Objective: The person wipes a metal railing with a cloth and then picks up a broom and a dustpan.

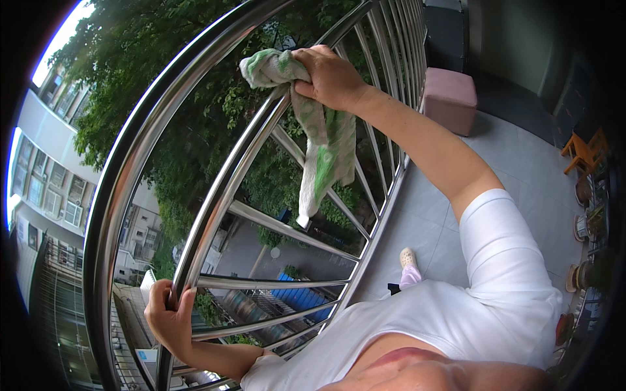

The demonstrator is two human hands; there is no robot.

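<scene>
My right hand clasps a green and light-grey patterned cloth, bunched over the lower of two metal handrails. The cloth's loose end hangs down in front of the balusters. Lower left, my left hand is curled around the same stainless steel handrail, thumb on the near side. A thicker top rail curves above it. Slanting metal balusters run from the handrail down to the bottom rail of the balcony railing.
A pink upholstered stool stands by the railing's far end on grey floor tiles. A small wooden stool and several potted plants line the right side. Trees, buildings and a blue roof lie beyond and below.
</scene>
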